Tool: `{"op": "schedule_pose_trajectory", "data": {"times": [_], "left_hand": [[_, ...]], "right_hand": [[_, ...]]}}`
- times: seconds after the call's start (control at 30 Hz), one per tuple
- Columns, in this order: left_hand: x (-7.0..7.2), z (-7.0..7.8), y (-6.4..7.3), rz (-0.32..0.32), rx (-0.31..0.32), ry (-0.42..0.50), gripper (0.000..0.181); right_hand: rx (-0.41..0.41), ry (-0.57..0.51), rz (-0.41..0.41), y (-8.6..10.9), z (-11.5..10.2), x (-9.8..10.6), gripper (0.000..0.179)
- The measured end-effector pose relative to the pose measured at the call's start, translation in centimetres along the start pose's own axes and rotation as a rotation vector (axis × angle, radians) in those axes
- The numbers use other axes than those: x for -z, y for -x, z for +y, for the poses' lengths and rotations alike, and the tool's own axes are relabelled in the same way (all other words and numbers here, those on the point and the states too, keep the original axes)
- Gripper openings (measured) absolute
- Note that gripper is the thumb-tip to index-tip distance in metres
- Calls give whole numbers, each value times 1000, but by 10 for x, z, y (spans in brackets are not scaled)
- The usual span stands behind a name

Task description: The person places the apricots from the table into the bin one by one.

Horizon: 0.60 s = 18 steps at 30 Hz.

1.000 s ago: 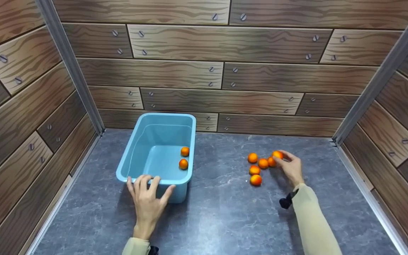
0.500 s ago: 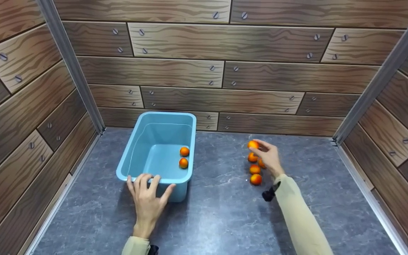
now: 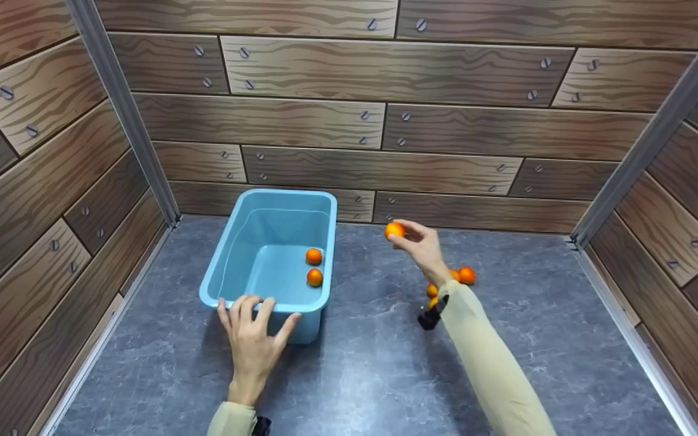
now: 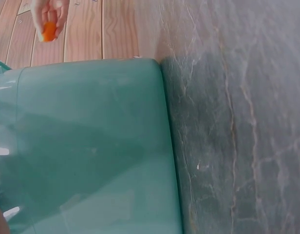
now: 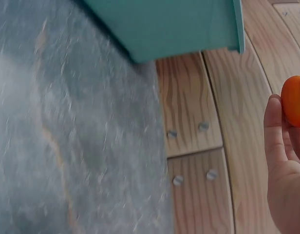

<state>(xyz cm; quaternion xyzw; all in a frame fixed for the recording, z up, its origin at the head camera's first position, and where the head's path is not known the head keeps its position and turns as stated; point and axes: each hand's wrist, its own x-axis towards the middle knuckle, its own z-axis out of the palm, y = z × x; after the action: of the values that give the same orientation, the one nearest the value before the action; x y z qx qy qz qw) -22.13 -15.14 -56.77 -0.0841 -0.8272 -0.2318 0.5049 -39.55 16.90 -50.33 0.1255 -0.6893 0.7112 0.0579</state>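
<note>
A light-blue plastic bin (image 3: pixel 329 242) stands on the floor left of centre, with two small oranges (image 3: pixel 314 266) at its right inner side. My left hand (image 3: pixel 252 345) holds the near rim, fingertips over the edge and thumb apart by the front wall. Well right of the bin, my right hand (image 3: pixel 425 247) pinches another small orange (image 3: pixel 394 231) between thumb and fingers, raised above the floor. The right wrist view shows that orange (image 5: pixel 294 101) at the fingertips. Behind the right wrist lie more small oranges (image 3: pixel 466 275), partly hidden by the sleeve.
The grey marbled floor (image 3: pixel 361 363) is enclosed by wood-patterned walls (image 3: pixel 300 124) at the back and both sides. Metal strips (image 3: pixel 640 142) run up the corners. A black object (image 3: pixel 429 318) sits on my right wrist.
My right hand has lifted an orange from the group and carried it left, toward the bin. The left hand stays on the rim; the two oranges in the bin barely shift.
</note>
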Motion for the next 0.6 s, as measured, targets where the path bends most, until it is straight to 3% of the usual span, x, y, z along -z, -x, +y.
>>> {"op": "schedule_pose_trajectory", "data": {"times": [0.27, 0.43, 0.6], "left_hand": [[0, 0, -2, 1, -2, 3, 52], [0, 0, -2, -4, 5, 1, 55], [2, 1, 0, -7, 8, -2, 55]], "right_hand": [[31, -19, -80, -12, -7, -44, 40], [38, 39, -178, -18, -14, -78, 41], [57, 122, -201, -19, -22, -104, 39]]}}
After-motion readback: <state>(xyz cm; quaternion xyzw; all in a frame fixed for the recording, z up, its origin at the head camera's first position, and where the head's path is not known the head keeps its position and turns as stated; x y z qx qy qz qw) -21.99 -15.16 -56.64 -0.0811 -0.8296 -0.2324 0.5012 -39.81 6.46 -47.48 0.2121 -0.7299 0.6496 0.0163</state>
